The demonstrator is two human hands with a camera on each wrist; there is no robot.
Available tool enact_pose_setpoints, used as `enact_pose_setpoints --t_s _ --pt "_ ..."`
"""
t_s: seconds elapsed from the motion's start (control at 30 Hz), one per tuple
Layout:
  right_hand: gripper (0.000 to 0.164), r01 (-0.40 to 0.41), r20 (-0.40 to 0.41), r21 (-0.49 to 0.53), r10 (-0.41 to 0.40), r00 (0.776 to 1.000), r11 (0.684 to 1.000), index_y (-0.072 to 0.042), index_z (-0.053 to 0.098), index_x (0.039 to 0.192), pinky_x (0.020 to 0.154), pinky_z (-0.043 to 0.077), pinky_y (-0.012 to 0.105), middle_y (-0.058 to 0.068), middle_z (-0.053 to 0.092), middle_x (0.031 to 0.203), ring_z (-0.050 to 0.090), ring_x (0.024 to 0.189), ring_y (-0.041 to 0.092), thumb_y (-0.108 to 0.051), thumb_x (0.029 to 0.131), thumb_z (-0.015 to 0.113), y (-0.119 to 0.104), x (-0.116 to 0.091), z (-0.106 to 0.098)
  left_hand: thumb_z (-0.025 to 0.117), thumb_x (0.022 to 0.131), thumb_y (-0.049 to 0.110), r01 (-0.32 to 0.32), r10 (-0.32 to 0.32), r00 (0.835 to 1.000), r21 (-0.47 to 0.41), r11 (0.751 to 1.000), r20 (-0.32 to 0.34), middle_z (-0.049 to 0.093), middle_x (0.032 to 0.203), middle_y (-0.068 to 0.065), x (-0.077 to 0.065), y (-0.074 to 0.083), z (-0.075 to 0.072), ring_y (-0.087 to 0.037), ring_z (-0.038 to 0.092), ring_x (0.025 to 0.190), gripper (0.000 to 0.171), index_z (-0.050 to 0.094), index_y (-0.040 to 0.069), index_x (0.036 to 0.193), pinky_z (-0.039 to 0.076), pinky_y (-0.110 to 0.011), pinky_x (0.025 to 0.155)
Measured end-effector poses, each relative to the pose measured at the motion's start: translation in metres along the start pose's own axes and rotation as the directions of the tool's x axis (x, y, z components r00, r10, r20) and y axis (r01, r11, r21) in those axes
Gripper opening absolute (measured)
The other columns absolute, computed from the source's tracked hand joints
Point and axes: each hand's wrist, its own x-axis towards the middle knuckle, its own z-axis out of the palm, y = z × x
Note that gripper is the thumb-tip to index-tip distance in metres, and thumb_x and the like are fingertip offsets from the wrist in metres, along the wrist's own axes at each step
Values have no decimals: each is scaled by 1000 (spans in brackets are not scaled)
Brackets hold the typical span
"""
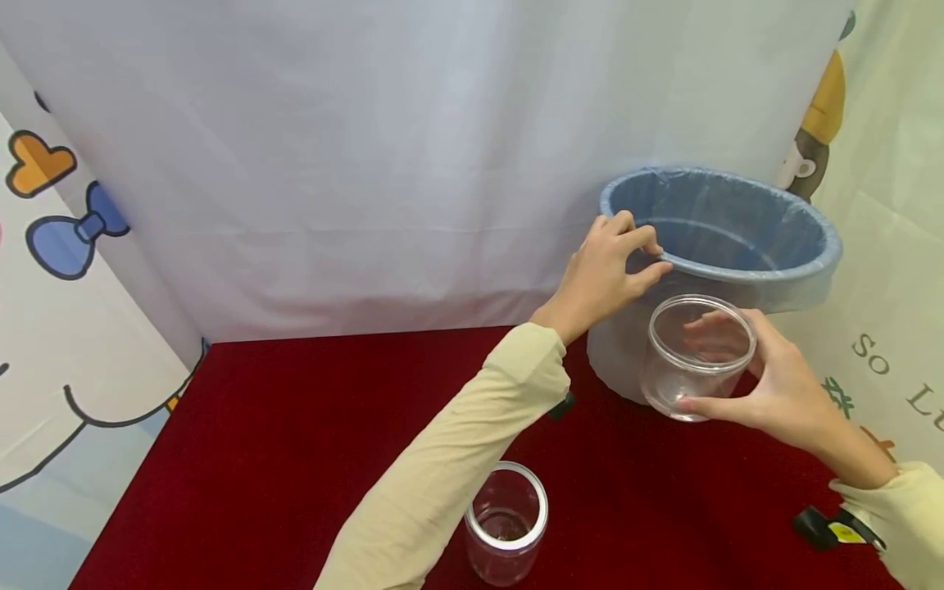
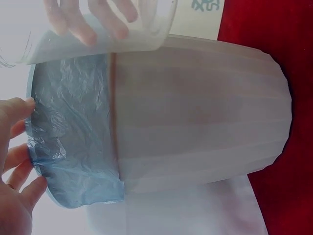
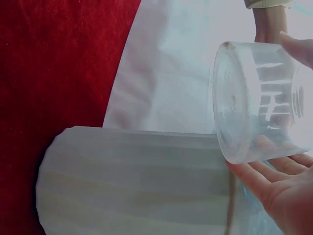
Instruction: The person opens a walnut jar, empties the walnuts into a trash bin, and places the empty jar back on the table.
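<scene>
My right hand [image 1: 785, 393] grips a clear, lidless plastic jar [image 1: 664, 381], thumb on the near side and fingers round the far side. The jar is held tilted in front of a whitish trash can [image 1: 615, 352], just below its rim. A blue trash bag [image 2: 73, 112] lines the can and folds down over its outside. My left hand [image 1: 608, 262] holds the bag-covered rim on the near left, with its thumb and fingertips at the edge. Nearer to me, a second clear jar [image 1: 542, 512] with a white ring round its top stands upright, partly behind my left sleeve.
A red cloth [image 1: 258, 442] covers the table. White curtain [image 1: 369, 164] hangs close behind it, and printed cloth [image 1: 885, 287] rises on the right beside the trash can. Black wrist gear [image 1: 814, 527] sits at my right cuff.
</scene>
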Motion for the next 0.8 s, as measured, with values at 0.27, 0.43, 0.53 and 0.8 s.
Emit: enact_pose_setpoints --t_s 0.27,0.43,0.53,0.8 --pt "93 -29 31 32 28 999 999 4 46 126 84 43 14 14 58 116 58 102 12 12 44 89 2 -1 7 64 90 38 5 -5 1000 -3 1000 11 41 88 2 0 0 -1 -13 36 86 19 64 20 94 37 -23 58" --pt "92 -43 48 53 40 998 998 3 45 126 85 43 14 15 57 117 59 103 13 11 46 89 4 -1 11 64 89 38 8 -8 1000 1 1000 3 42 88 2 0 0 -1 -13 36 87 19 64 20 93 38 -23 59" --pt "91 -45 61 81 40 997 996 3 44 126 85 44 15 16 57 118 59 104 14 11 47 89 5 -2 13 65 89 38 8 -8 1000 2 1000 0 42 88 2 0 0 -1 -13 37 87 19 64 20 93 39 -23 60" --pt "90 -54 95 148 40 995 988 4 41 127 85 47 17 19 55 118 61 104 15 10 51 88 6 -3 21 63 90 39 8 -8 1000 8 1000 12 41 89 2 -1 0 -1 -13 36 87 19 64 20 95 38 -23 61"
